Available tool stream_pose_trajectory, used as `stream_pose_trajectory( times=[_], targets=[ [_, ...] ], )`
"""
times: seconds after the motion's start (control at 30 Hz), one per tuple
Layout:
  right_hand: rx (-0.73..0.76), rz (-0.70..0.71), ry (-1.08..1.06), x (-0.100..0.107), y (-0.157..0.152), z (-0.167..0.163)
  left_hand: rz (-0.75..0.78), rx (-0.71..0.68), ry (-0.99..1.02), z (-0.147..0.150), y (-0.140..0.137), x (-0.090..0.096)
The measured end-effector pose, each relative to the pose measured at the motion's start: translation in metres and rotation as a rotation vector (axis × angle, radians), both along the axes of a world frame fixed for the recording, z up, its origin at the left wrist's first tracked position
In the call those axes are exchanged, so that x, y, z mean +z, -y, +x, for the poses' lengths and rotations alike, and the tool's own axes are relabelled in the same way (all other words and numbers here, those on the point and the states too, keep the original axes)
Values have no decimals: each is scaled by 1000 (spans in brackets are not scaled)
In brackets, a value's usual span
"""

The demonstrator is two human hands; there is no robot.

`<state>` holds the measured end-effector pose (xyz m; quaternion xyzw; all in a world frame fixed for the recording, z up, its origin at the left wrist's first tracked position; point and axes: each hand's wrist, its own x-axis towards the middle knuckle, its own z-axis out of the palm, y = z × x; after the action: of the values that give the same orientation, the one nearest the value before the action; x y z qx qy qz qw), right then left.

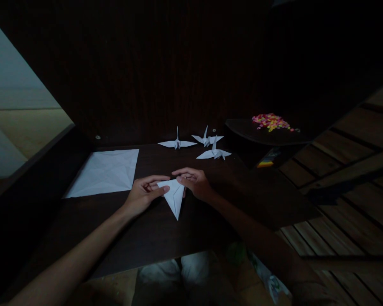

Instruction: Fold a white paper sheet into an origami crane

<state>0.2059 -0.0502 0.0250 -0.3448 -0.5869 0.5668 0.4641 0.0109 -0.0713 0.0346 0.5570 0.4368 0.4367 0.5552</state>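
A white sheet of paper folded into a kite shape (175, 197) is held between my two hands, its long point toward me. My left hand (143, 193) grips its upper left edge, thumb on top and fingers behind. At the upper right corner, my right hand (194, 182) pinches the paper with the thumb on its face. Beyond my hands stand three white paper cranes: one on the left (177, 144), one at the back right (206, 140) and one nearer on the right (215, 154). Left of my left hand lies a creased white paper sheet (107, 172).
Dark wooden desk top (115, 238) under the hands, with a tall dark back panel behind it. Small colourful beads or pieces (271, 122) are heaped on a rounded corner shelf (264, 137) at the right. A raised dark side board (28, 165) borders the left.
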Motion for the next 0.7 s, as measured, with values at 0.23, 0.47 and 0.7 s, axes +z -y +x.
stream_pose_trajectory(
  times=[0.23, 0.47, 0.7],
  targets=[
    [7, -69, -31, -4, -6, -1, -6, -11, 70, 1, -3, 1],
    [41, -81, -7, -3, 0, -6, 30, 75, -51, 2, -3, 3],
    [-105, -44, 12, -2, -3, -6, -21, 25, -59, 4, -1, 3]
  ],
)
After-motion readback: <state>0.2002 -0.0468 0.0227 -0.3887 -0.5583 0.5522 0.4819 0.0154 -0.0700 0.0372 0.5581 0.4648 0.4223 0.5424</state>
